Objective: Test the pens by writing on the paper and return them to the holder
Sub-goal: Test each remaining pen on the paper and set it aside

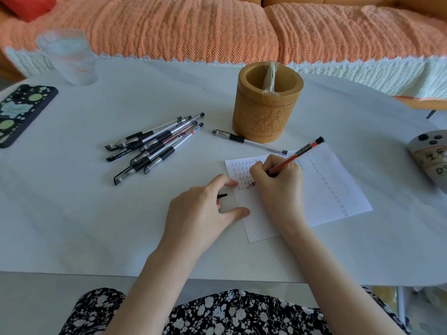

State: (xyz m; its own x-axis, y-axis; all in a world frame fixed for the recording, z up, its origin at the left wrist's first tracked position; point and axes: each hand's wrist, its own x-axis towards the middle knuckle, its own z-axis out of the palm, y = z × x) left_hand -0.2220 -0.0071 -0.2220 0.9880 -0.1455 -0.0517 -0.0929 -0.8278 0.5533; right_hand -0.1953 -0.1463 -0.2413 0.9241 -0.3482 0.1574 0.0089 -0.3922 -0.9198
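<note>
My right hand (278, 182) grips a red pen (297, 153), tip down on the white paper (338, 170), at the end of rows of written characters. My left hand (200, 209) lies at the paper's left edge, forefinger and thumb touching the sheet. A small black pen cap (223, 195) pokes out from under its curled fingers. Several black-grip pens (157, 141) lie in a pile to the left. One capped pen (251, 141) lies by the foot of the carved bamboo holder (266, 112), which stands behind the paper with a wrapped item inside.
A glass of water (70, 56) stands at the back left of the white table (96, 213), with a dark patterned phone case (19, 112) at the left edge. A grey object with wooden blocks (430, 155) sits at the right edge. An orange sofa (193, 27) runs behind.
</note>
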